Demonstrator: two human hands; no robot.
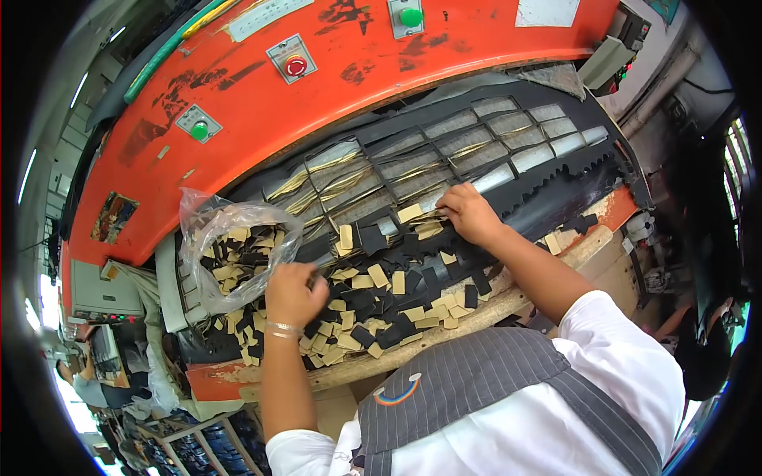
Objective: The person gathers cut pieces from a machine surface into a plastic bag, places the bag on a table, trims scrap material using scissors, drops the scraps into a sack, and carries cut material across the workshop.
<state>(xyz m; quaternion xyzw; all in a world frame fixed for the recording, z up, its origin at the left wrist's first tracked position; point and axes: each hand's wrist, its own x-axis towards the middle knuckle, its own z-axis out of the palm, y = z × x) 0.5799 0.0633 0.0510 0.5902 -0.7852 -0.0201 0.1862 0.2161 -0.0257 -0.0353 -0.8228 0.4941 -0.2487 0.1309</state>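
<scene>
L hand [295, 295] is just beside the mouth of a clear plastic bag [208, 292], above the L part of the pile; fingers curled, tips mostly hidden, so can't tell if they're clamped on anything. Bag lies nr the bench's L end w/ small tan & black pcs inside.

R hand [470, 213] is farther along, at the near side of a metal grid [474, 144]; thumb & fingertips bunched close together by some tan pcs [410, 213], grip itself can't be made out.

Loose tan pcs & black pcs [371, 239] are heaped btwn the bag and the R forearm, spreading down to the bench's near wooden edge [361, 370]; a few more sit nr the R end. Grid takes up the far side of the bench, w/ thin tan strips across many cells.

Behind the bench's far edge: orange machine [254, 111] w/ red button [295, 66] & two green buttons [410, 17].
</scene>
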